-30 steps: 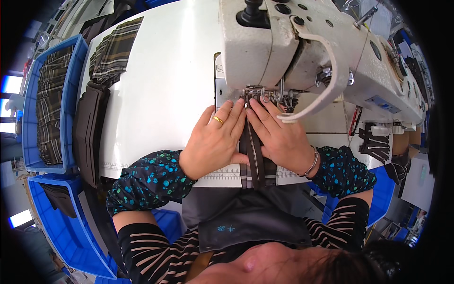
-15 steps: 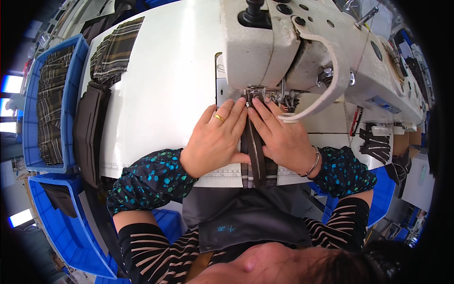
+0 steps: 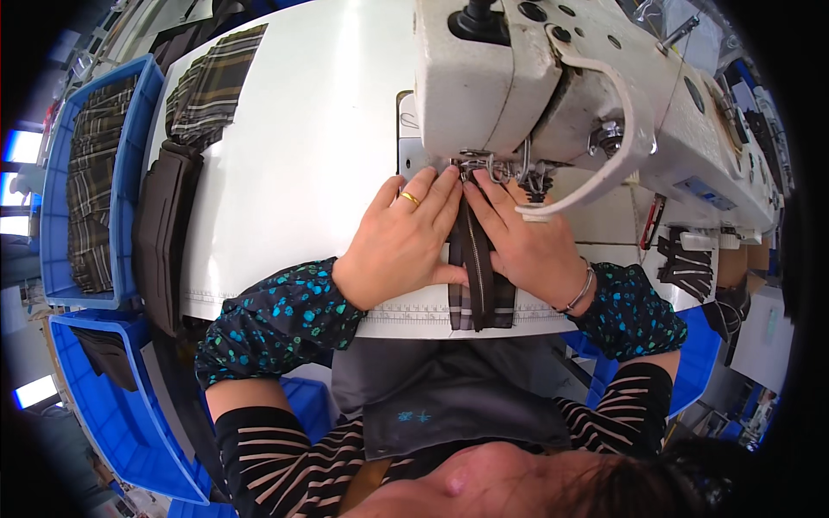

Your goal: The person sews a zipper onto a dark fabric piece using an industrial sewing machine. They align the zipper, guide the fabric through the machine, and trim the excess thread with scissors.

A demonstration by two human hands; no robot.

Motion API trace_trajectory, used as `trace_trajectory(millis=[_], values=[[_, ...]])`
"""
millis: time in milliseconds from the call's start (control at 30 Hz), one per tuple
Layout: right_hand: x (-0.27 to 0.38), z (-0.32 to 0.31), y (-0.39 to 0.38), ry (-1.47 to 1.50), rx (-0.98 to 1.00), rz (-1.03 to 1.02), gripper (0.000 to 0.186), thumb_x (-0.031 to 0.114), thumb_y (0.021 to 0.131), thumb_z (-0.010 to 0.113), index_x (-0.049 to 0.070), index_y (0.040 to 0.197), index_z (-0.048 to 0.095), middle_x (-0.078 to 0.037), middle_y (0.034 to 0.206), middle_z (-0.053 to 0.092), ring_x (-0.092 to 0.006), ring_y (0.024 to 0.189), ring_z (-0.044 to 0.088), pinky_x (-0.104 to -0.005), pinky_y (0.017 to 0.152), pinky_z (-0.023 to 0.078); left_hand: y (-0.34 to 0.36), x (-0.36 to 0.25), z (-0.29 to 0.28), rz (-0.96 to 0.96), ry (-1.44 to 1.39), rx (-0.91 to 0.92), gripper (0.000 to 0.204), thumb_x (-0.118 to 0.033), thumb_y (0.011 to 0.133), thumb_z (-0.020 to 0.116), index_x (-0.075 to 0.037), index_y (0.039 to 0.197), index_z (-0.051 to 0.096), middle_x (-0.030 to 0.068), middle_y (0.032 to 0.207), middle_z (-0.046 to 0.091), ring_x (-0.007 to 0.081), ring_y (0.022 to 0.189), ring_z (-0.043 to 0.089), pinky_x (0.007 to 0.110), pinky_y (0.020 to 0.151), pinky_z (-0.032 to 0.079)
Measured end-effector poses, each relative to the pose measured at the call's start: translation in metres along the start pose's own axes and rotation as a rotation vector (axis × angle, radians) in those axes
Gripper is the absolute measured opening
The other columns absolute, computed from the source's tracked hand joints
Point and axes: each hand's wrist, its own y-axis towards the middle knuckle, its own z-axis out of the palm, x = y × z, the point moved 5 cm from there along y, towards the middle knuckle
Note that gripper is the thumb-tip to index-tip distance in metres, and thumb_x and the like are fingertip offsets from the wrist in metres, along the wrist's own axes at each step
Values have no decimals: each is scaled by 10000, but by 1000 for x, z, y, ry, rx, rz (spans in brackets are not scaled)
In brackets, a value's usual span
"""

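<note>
A dark zipper with metal teeth lies lengthwise over a plaid fabric piece on the white sewing table. Its far end runs under the presser foot of a white sewing machine. My left hand, with a ring on one finger, lies flat along the zipper's left side, fingertips close to the presser foot. On the other side, my right hand lies flat too, its fingers stretched toward the needle area and its thumb beside the zipper. The needle itself is hidden by fingers and machine parts.
At the left stands a blue bin of folded plaid pieces, with another blue bin below it. Plaid fabric and a stack of dark pieces lie on the table's left. Dark strips and a red-handled tool lie right.
The zipper and plaid fabric have slid a little farther away under the machine, so their near ends sit closer to the table edge. Both hands have moved slightly forward with them.
</note>
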Motion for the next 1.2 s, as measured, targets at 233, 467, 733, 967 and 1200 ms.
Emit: trace_trajectory(millis=[233, 467, 733, 967, 1200], values=[[5, -6, -6, -27, -35, -24, 681, 250, 715, 810, -25, 1325, 683, -162, 1386, 662, -341, 1196, 638, -497, 1059, 507, -7, -15, -11, 62, 32, -64, 887, -562, 765, 764, 64, 1379, 630, 178, 1433, 613, 330, 1325, 545, 474, 1066, 475], [34, -22, -48, 4, -92, -40, 381, 237, 816, 792, -4, 1106, 741, -136, 1248, 717, -299, 1160, 668, -499, 1080, 513, -46, -62, -18, 129, -106, -230, 473, -134, 745, 778, -2, 1199, 754, 109, 1215, 746, 259, 1048, 719, 359, 850, 603], [79, -9, -77, 202, -141, -109, 338, 270, 887, 759, 71, 1160, 758, -101, 1275, 697, -276, 1243, 644, -489, 1131, 487, -62, -51, -22, -183, -377, -269, 451, -78, 753, 796, -65, 1201, 756, 53, 1175, 743, 253, 1035, 701, 377, 834, 582], [87, 3, -91, -36, -348, -197, 292, 306, 942, 753, 115, 1161, 781, -63, 1165, 715, -238, 1207, 662, -474, 1124, 492, -71, -73, -17, -182, -221, -338, 508, -50, 658, 829, -87, 1163, 793, 41, 1080, 722, 263, 1019, 684, 373, 800, 581], [87, 14, -96, -112, -444, -278, 240, 300, 961, 755, 113, 1108, 790, -43, 1134, 721, -211, 1097, 711, -409, 1055, 543, -70, -82, -12, -192, -220, -356, 508, -59, 660, 835, -75, 1165, 790, 41, 1044, 698, 269, 1007, 670, 384, 805, 573]])
